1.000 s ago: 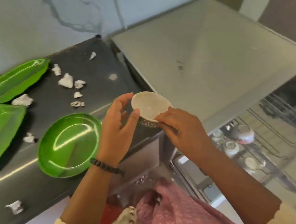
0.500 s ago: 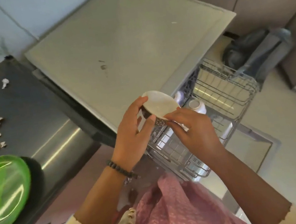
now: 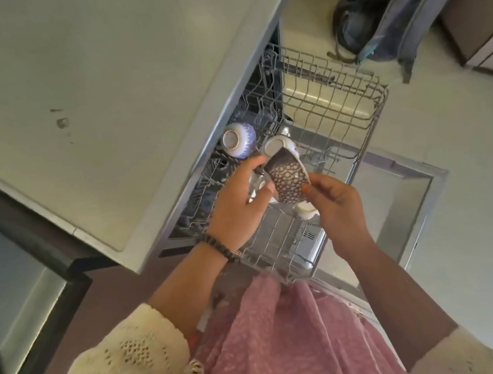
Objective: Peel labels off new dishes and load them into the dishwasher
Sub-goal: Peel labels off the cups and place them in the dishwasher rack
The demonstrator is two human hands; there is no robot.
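Both hands, left hand [image 3: 235, 207] + right hand [image 3: 334, 205], grip spotted bowl [image 3: 288, 177] over pulled-out dishwasher rack [image 3: 338, 102], grey counter [image 3: 95, 81] on left, backpack [image 3: 387, 5] on pale floor [image 3: 478, 184].

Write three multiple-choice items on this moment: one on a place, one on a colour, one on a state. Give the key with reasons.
1. Where is the dotted bowl?
A. on the counter
B. held over the dishwasher rack
C. on the floor

2. What colour is the pattern on the bowl lying back in the rack?
A. blue on white
B. green
C. red

3. How is the dotted bowl turned?
A. upright, opening up
B. tipped over, outside toward the camera
C. stacked inside another bowl

Key: B, the left hand and right hand hold it above the pulled-out rack; A, blue marks show on its white wall; B, its dotted outside faces up.
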